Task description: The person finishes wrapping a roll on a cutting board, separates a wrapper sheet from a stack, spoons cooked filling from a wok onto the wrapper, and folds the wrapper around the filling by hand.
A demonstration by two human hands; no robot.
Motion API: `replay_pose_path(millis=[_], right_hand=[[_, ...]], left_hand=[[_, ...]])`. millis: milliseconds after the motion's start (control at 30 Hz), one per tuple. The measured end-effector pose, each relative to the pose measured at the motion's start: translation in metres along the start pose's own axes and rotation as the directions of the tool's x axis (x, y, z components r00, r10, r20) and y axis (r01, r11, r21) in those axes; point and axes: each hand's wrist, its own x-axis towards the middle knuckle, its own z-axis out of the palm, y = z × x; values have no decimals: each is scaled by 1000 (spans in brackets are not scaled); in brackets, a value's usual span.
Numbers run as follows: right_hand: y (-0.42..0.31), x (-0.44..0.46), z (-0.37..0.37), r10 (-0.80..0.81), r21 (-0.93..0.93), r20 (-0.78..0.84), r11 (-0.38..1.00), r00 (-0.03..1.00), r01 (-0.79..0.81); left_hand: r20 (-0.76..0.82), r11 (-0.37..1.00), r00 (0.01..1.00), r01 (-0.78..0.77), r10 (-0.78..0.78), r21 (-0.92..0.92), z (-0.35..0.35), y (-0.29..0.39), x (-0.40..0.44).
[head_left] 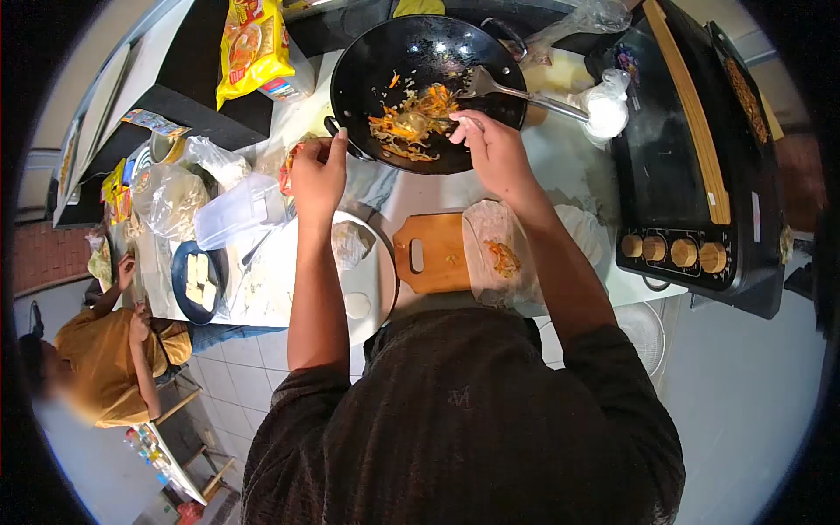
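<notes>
My right hand (490,149) reaches over the near rim of the black wok (376,70), fingers pinched on a spoon (444,119) whose bowl end is in the filling. Shredded orange and pale vegetable filling (407,127) lies in the wok. A metal spatula (516,92) rests across the wok's right rim. Beside the wok's left handle is my left hand (318,171), thumb raised, fingers curled by a red packet (286,171); their grip is hidden. Nearer me, a thin wrapper sheet (486,223) bearing some filling (502,259) lies partly over a wooden cutting board (429,276).
A black stove (674,157) with wooden knobs stands right. Left are a yellow noodle packet (254,52), a plastic container (234,213) and a dark plate (192,306) with pale rolls. A white round tray (381,306) is near me. Another person (114,363) sits at far left.
</notes>
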Motion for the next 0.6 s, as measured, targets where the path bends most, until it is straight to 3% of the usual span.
replay_pose_path(millis=[133,200,333,500,600], right_hand=[[-1,2,3,21,38,-21,999,1000,-20],[-2,6,4,155,-3,-48,988,987,-155],[-11,6,-2,108,-12,-123,994,986,-110],[-26,0,-12,43,-173,-207,982,977,-80],[-31,-4,-13,108,-206,-218,966,970,-154]], left_hand=[[40,997,999,29,-26,-69,0,-5,3],[44,997,998,52,-50,-64,0,-4,4],[67,992,995,76,-69,-100,-4,6,3],[28,992,999,46,-43,-119,-2,3,2],[34,994,998,48,-45,-96,-1,1,1]])
